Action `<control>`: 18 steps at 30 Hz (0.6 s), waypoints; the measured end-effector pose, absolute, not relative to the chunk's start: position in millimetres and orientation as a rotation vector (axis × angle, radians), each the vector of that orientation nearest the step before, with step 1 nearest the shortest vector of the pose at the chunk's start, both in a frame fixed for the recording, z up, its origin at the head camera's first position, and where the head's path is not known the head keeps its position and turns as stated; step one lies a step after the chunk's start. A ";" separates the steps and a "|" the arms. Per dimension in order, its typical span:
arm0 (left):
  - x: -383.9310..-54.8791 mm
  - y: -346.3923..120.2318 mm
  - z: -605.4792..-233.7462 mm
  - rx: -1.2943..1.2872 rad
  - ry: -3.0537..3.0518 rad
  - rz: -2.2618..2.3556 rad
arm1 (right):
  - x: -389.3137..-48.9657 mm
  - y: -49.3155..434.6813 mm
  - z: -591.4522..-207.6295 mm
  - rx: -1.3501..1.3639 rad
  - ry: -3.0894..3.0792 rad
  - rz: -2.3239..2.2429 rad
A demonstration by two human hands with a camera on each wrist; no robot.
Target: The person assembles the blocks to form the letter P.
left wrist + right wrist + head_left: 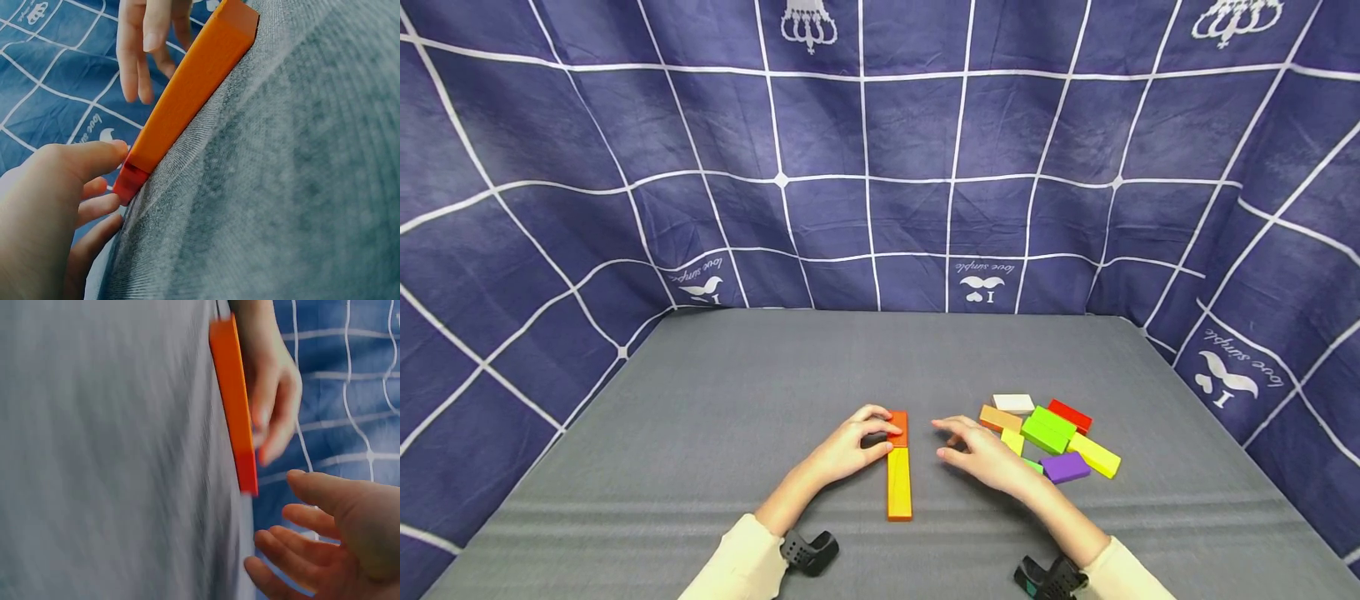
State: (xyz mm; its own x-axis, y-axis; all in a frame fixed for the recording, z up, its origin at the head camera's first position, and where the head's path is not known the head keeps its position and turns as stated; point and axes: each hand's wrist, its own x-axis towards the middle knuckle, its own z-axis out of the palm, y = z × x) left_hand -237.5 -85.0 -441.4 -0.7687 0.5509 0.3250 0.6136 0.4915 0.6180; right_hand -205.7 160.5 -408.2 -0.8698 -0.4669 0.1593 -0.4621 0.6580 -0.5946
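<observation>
A yellow-orange wooden block (898, 487) and a red-orange block (898, 423) lie end to end in a line on the grey cloth. My left hand (853, 446) touches the red-orange block with loosely bent fingers, thumb beside the seam between the two. From the left wrist, that red block (130, 182) shows past the far end of the orange block (190, 87), fingertips along its side. To the right of the line, my right hand (988, 457) hovers with nothing in it. Its fingers are spread and relaxed in the right wrist view, apart from the blocks.
Beside my right hand is a loose group of coloured blocks: white (1013, 403), orange (1001, 417), green (1049, 429), red (1071, 415), purple (1065, 467) and yellow (1093, 455). A blue gridded curtain (910, 217) borders the grey table (737, 367) at the back and sides.
</observation>
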 end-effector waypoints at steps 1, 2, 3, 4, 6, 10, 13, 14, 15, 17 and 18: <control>-237.5 -85.0 -441.4 -1.030 -2.640 -1.145 | -208.0 164.2 -406.8 -0.777 2.889 -1.007; -237.5 -85.1 -441.6 -1.026 -2.642 -1.140 | -210.4 168.0 -405.5 -0.755 2.930 -0.993; -237.5 -85.2 -441.7 -1.021 -2.648 -1.142 | -212.7 171.6 -404.4 -0.726 2.970 -0.977; -237.5 -85.3 -441.7 -1.017 -2.659 -1.144 | -215.0 175.2 -403.5 -0.699 3.012 -0.964; -237.5 -85.8 -441.8 -1.024 -2.685 -1.145 | -219.5 182.4 -402.6 -0.636 3.100 -0.924; -237.3 -86.5 -441.9 -1.072 -2.740 -1.139 | -227.1 195.1 -404.7 -0.480 3.250 -0.821; -236.7 -86.8 -441.1 -1.115 -2.760 -1.126 | -230.1 201.6 -407.3 -0.349 3.313 -0.737; -236.5 -86.9 -440.7 -1.123 -2.762 -1.128 | -230.5 203.0 -407.9 -0.300 3.325 -0.710; -236.4 -87.0 -440.3 -1.132 -2.763 -1.127 | -230.6 204.1 -408.4 -0.252 3.334 -0.685; -236.4 -87.1 -439.7 -1.152 -2.755 -1.122 | -230.3 205.9 -409.0 -0.162 3.343 -0.636; -236.6 -87.1 -439.4 -1.161 -2.750 -1.124 | -229.7 206.2 -408.7 -0.120 3.337 -0.618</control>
State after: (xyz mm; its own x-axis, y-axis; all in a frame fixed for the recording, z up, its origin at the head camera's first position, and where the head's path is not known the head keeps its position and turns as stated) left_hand -236.6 -87.1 -439.4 -0.7340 0.6443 0.2150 0.6105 0.4870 0.6247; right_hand -229.7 206.2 -408.7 -0.9654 -0.0228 0.2597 -0.1143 0.9324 -0.3430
